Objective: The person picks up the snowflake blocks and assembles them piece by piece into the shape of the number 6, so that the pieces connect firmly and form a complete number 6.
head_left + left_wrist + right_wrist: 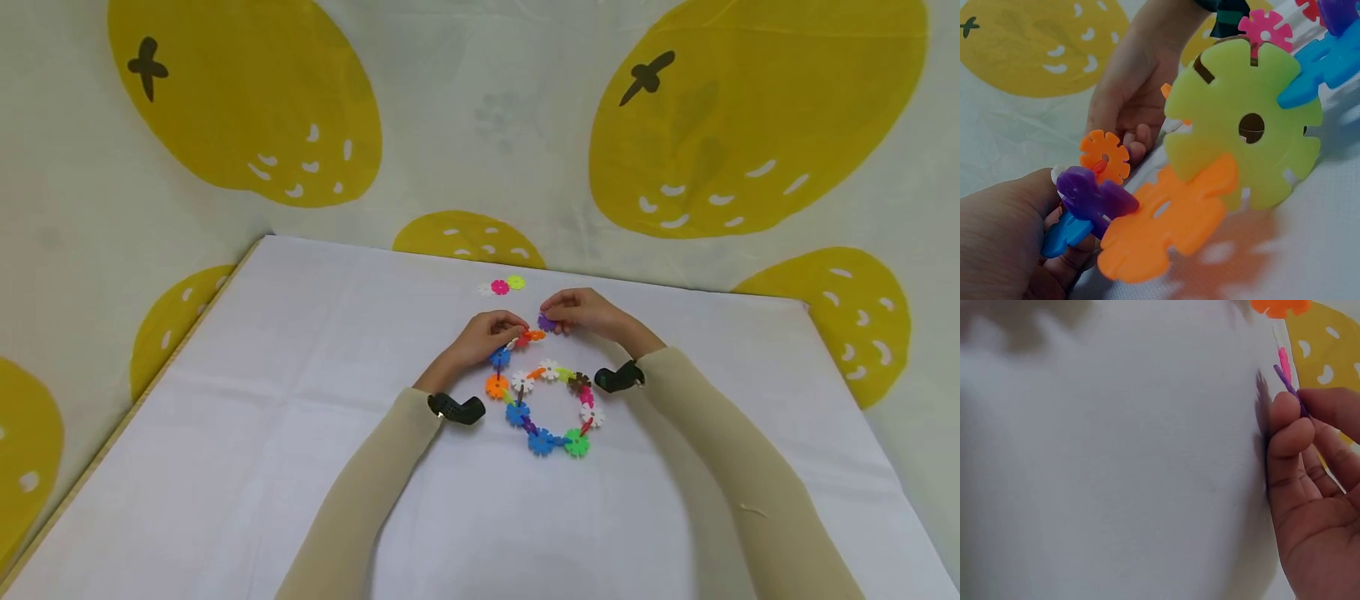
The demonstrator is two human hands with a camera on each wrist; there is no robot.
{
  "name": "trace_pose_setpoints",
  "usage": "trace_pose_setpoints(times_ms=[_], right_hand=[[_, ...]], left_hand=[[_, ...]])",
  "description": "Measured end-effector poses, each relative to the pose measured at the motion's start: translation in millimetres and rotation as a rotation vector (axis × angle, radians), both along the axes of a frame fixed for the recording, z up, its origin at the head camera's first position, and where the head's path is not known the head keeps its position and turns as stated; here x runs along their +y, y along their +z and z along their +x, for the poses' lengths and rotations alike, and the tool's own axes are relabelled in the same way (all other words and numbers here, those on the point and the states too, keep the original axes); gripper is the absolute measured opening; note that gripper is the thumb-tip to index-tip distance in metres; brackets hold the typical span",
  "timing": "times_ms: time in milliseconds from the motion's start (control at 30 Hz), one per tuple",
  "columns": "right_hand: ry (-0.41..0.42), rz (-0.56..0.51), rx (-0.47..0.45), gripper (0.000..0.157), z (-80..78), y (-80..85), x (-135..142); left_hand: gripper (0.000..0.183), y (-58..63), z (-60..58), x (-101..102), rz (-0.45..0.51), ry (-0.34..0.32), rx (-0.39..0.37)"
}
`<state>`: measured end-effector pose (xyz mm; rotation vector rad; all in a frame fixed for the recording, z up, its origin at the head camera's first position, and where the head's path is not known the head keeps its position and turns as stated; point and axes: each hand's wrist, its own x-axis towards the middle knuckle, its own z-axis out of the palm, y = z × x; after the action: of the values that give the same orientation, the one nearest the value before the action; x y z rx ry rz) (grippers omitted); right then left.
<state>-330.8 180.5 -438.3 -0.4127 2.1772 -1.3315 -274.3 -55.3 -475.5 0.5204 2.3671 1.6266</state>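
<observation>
A chain of colourful notched plastic discs, with a blue disc (pixel 540 442) at its near side, lies looped on the white table, and a tail rises from its left side. My left hand (pixel 480 337) grips that tail near its far end, beside a red disc and an orange disc (pixel 537 335). Close by on the right, my right hand (pixel 588 315) pinches a single purple disc (pixel 1284 376) between thumb and fingers, apart from the chain. In the left wrist view, a large yellow-green disc (pixel 1210 150) and an orange disc (pixel 1160 225) fill the foreground, partly hiding my right hand.
Loose white, pink (pixel 500 287) and yellow (pixel 516 282) discs lie in a row beyond my hands. A cloth printed with yellow fruit (pixel 750 125) hangs behind the table's back edge (pixel 675 289). Each wrist wears a black device (pixel 456 408).
</observation>
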Motion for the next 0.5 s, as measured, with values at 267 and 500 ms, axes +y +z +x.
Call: trace_pose_setpoints(times_ms=[267, 500], right_hand=[[0.007, -0.027, -0.044, 0.032, 2.2, -10.9, 11], [0.047, -0.048, -0.089, 0.031, 8.9, -11.6, 18]], left_hand=[[0.028, -2.4, -0.9, -1, 0.009, 0.001, -0.009], [0.027, -2.9, -1.6, -1, 0.006, 0.005, -0.005]])
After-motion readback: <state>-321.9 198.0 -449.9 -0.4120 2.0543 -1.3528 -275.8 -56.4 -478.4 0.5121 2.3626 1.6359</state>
